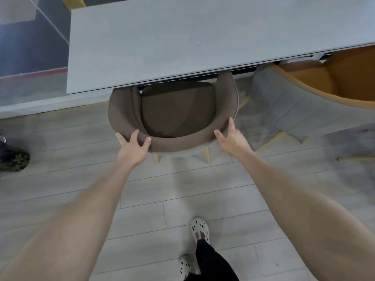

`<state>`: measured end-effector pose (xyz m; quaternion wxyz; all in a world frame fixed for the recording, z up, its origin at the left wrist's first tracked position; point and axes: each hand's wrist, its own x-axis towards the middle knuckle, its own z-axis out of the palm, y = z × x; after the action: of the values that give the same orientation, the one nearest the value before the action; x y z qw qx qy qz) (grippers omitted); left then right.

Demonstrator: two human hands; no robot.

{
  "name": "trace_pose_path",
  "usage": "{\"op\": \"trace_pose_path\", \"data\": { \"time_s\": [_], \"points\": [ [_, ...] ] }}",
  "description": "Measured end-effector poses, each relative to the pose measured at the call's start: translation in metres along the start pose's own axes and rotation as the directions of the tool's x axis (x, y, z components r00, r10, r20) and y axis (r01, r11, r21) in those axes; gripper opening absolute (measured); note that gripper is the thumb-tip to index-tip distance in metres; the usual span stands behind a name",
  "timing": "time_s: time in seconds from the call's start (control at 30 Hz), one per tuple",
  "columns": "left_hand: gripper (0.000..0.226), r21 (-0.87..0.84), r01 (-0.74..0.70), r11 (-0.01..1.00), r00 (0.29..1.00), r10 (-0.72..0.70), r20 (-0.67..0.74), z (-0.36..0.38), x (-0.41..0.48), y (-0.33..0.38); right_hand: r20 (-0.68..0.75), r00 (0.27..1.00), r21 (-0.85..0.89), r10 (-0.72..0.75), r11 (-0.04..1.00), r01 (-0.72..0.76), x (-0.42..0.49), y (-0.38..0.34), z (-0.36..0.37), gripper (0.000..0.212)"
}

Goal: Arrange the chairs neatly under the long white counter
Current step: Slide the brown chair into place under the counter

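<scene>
A brown upholstered chair [176,110] stands with its front half tucked under the long white counter [182,37]; its curved backrest faces me. My left hand [133,149] holds the left part of the backrest rim, thumb hooked over the top. My right hand [233,139] lies against the right part of the rim with fingers spread, not wrapped around it. To the right a second chair [304,110], grey outside with an orange seat, sits at an angle and is only partly under the counter.
Another person's camouflage shoe [12,159] is at the left edge. My own feet in white clogs [199,230] stand on the grey plank floor behind the chair. A glass panel [50,21] rises beyond the counter's left end.
</scene>
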<state>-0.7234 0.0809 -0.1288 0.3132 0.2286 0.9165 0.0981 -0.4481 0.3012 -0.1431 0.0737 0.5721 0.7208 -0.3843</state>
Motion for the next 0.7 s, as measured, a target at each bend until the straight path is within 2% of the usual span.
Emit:
{"op": "trace_pose_path", "data": {
  "time_s": [0.07, 0.13, 0.17, 0.23, 0.3, 0.37, 0.57, 0.7],
  "points": [
    [0.087, 0.058, -0.065, 0.996, 0.998, 0.063, 0.030, 0.006, -0.029, -0.002, 0.061, 0.998, -0.081, -0.018, 0.996, 0.023, -0.025, 0.014, 0.003, 0.086],
    [0.098, 0.173, -0.132, 0.976, 0.988, 0.116, 0.098, 0.008, -0.061, 0.000, 0.160, 0.987, -0.239, -0.028, 0.969, 0.066, -0.052, 0.025, 0.003, 0.074],
    [0.095, 0.238, -0.186, 0.953, 0.978, 0.155, 0.141, 0.008, -0.077, 0.002, 0.203, 0.979, -0.303, -0.035, 0.948, 0.097, -0.066, 0.031, 0.002, 0.068],
    [0.073, 0.383, -0.325, 0.865, 0.935, 0.232, 0.268, 0.007, -0.106, 0.008, 0.249, 0.967, -0.360, -0.058, 0.921, 0.148, -0.098, 0.043, -0.002, 0.062],
    [0.057, 0.462, -0.424, 0.779, 0.890, 0.265, 0.370, 0.006, -0.135, 0.016, 0.239, 0.967, -0.360, -0.093, 0.916, 0.177, -0.132, 0.059, -0.009, 0.061],
    [0.053, 0.481, -0.475, 0.737, 0.868, 0.303, 0.393, 0.010, -0.163, 0.024, 0.193, 0.975, -0.353, -0.114, 0.919, 0.177, -0.168, 0.080, -0.017, 0.065],
    [0.057, 0.493, -0.626, 0.605, 0.780, 0.472, 0.411, 0.048, -0.232, 0.062, 0.063, 0.993, -0.343, -0.100, 0.932, 0.116, -0.276, 0.162, -0.047, 0.060],
    [0.059, 0.475, -0.711, 0.519, 0.703, 0.540, 0.463, 0.081, -0.277, 0.110, -0.001, 1.000, -0.315, -0.031, 0.949, 0.030, -0.326, 0.232, -0.077, 0.057]
  ]
}}
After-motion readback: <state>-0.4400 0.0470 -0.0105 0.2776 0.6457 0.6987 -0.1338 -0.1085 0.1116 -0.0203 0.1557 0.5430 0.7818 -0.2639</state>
